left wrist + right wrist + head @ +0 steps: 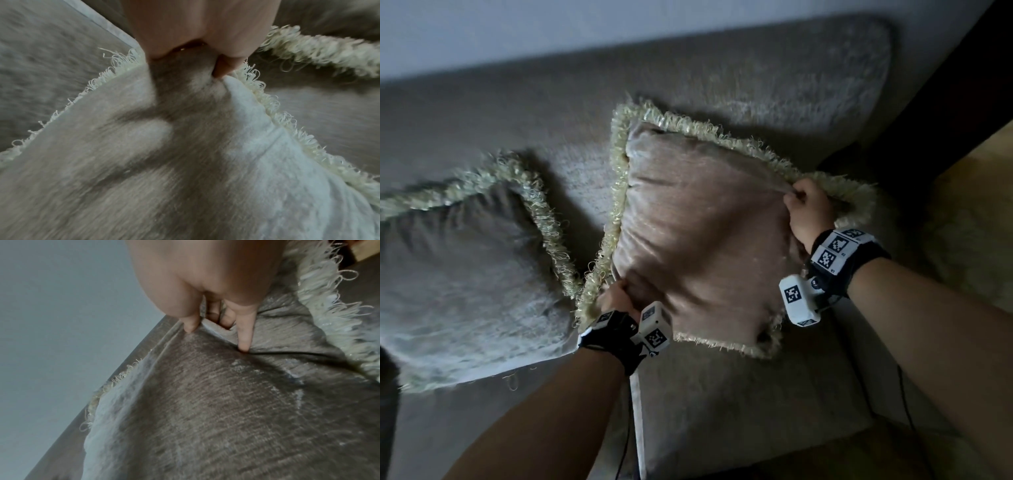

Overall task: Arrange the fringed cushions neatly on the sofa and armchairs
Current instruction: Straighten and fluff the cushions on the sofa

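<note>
A taupe velvet cushion (pixel 698 226) with a cream fringe stands tilted over the grey sofa (pixel 722 404) seat, held in both hands. My left hand (pixel 619 296) grips its lower left corner, fabric bunched between thumb and fingers (pixel 224 68). My right hand (pixel 808 209) pinches the fabric near its right corner; the fingertips (pixel 244 345) dig into the velvet (pixel 226 402). A second fringed cushion (pixel 465 260) lies flat on the seat to the left, its fringe (pixel 320 48) showing in the left wrist view.
The sofa backrest (pixel 756 85) runs along behind the cushions, with a pale wall (pixel 551 27) above. A dark sofa end (pixel 945 113) and wooden floor (pixel 979 161) lie at the right. Cables hang from both wrist cameras.
</note>
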Motion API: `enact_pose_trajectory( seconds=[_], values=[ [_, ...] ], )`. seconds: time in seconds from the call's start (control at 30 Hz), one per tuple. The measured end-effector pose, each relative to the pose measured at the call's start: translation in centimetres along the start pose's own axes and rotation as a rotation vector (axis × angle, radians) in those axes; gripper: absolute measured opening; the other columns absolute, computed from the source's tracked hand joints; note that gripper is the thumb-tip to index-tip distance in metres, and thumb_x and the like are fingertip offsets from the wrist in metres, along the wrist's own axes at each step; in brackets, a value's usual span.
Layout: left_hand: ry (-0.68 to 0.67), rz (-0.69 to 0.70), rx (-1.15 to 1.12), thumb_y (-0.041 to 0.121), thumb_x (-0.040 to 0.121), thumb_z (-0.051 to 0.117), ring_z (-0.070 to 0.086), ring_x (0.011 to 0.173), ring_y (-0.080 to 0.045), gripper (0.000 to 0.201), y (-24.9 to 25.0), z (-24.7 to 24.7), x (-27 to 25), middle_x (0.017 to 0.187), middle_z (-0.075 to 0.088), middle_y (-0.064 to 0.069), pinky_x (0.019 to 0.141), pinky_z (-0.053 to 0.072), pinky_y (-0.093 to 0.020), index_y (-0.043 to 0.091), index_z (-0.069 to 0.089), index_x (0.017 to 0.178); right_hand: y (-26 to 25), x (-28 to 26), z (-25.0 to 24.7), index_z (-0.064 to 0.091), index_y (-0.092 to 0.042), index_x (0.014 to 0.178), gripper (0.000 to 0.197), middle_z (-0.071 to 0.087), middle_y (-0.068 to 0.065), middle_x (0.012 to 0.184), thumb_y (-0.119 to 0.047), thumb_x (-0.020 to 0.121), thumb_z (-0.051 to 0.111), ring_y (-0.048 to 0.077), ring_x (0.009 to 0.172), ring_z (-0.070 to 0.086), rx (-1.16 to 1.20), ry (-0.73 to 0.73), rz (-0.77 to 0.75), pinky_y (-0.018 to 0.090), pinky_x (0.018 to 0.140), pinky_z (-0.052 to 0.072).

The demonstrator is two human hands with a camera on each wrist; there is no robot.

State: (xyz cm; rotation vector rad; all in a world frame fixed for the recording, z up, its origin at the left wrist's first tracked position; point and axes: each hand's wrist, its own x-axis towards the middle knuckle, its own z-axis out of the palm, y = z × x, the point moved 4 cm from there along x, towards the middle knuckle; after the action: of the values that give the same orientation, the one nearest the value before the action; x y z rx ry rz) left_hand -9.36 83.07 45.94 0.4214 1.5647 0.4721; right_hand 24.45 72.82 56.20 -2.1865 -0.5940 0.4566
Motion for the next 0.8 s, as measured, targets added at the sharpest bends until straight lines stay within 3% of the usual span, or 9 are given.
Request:
enact_pose_trajectory(
  seconds=[0.07,0.17,0.27,0.33,0.43,0.5,0.57,0.7,0.8],
  values=[
    [-0.001,0.048,-0.113,0.026,0.084,0.057,0.059,0.085,-0.027,0.017,1.8,0.1,-0.5,0.076,0.060,-0.006,0.069,0.053,-0.035,0.012,0.063,0.078,0.7,-0.3,-0.6,0.052,-0.026,0.078,0.019,0.059,0.002,0.086,-0.018,0.095,0.052,0.034,0.092,0.061,0.119,0.034,0.070,0.046,0.079,0.052],
    [0.042,0.181,-0.141,0.029,0.065,0.063,0.065,0.091,-0.027,0.035,4.8,0.3,-0.1,0.090,0.067,-0.010,0.082,0.057,-0.047,0.007,0.069,0.092,1.4,0.3,-2.0,0.049,-0.034,0.075,0.021,0.058,-0.005,0.081,-0.021,0.092,0.052,0.037,0.097,0.064,0.231,0.081,0.161,0.060,0.086,0.054],
    [0.093,0.282,-0.146,0.026,0.062,0.066,0.069,0.085,-0.030,0.020,9.4,2.0,-3.7,0.089,0.069,-0.013,0.083,0.058,-0.047,0.011,0.064,0.075,1.2,1.5,-3.1,0.053,-0.020,0.093,0.003,0.064,0.007,0.094,-0.018,0.094,0.051,0.037,0.101,0.065,0.355,0.131,0.173,0.061,0.086,0.054],
    [0.087,0.378,-0.197,0.017,0.071,0.065,0.065,0.077,-0.026,0.009,11.4,3.0,-4.7,0.079,0.065,-0.009,0.078,0.057,-0.041,0.013,0.057,0.072,1.4,2.2,-3.4,0.054,-0.016,0.099,0.006,0.066,0.014,0.104,-0.016,0.094,0.051,0.037,0.103,0.066,0.422,0.154,0.171,0.060,0.087,0.054],
    [0.100,0.380,-0.190,0.009,0.074,0.063,0.060,0.074,-0.024,0.010,11.6,3.2,-4.1,0.072,0.060,-0.005,0.076,0.053,-0.041,0.012,0.054,0.075,2.8,2.7,-3.1,0.055,-0.011,0.107,0.014,0.065,0.010,0.107,-0.014,0.094,0.053,0.035,0.107,0.065,0.422,0.178,0.203,0.056,0.092,0.054],
    [0.054,0.365,-0.133,0.008,0.077,0.064,0.062,0.077,-0.024,0.010,10.7,3.4,-3.2,0.076,0.061,-0.006,0.079,0.053,-0.043,0.009,0.059,0.086,5.2,2.8,-2.3,0.056,-0.016,0.103,0.011,0.065,0.009,0.104,-0.016,0.093,0.055,0.035,0.102,0.065,0.355,0.188,0.258,0.056,0.090,0.055],
    [0.058,0.359,-0.054,0.010,0.076,0.066,0.064,0.078,-0.023,0.009,9.4,3.2,-2.2,0.078,0.065,-0.005,0.088,0.055,-0.046,0.011,0.063,0.084,7.9,2.7,-1.4,0.055,-0.026,0.093,0.007,0.067,0.009,0.103,-0.020,0.090,0.057,0.033,0.097,0.066,0.302,0.183,0.306,0.056,0.088,0.055],
    [0.098,0.362,0.030,0.034,0.047,0.073,0.070,0.087,-0.029,0.033,7.9,3.0,-0.1,0.083,0.070,-0.006,0.087,0.057,-0.054,0.015,0.063,0.072,10.7,2.8,-0.9,0.056,-0.031,0.098,0.011,0.067,0.005,0.107,-0.023,0.091,0.057,0.030,0.099,0.066,0.254,0.200,0.345,0.053,0.090,0.055],
    [0.073,0.305,0.042,0.029,0.069,0.069,0.063,0.079,-0.021,0.016,7.1,3.8,-0.6,0.083,0.064,-0.003,0.089,0.056,-0.047,0.020,0.058,0.075,10.5,3.7,-1.5,0.056,-0.028,0.102,0.009,0.065,0.003,0.107,-0.026,0.094,0.057,0.028,0.100,0.065,0.230,0.201,0.324,0.052,0.090,0.055]
  ],
)
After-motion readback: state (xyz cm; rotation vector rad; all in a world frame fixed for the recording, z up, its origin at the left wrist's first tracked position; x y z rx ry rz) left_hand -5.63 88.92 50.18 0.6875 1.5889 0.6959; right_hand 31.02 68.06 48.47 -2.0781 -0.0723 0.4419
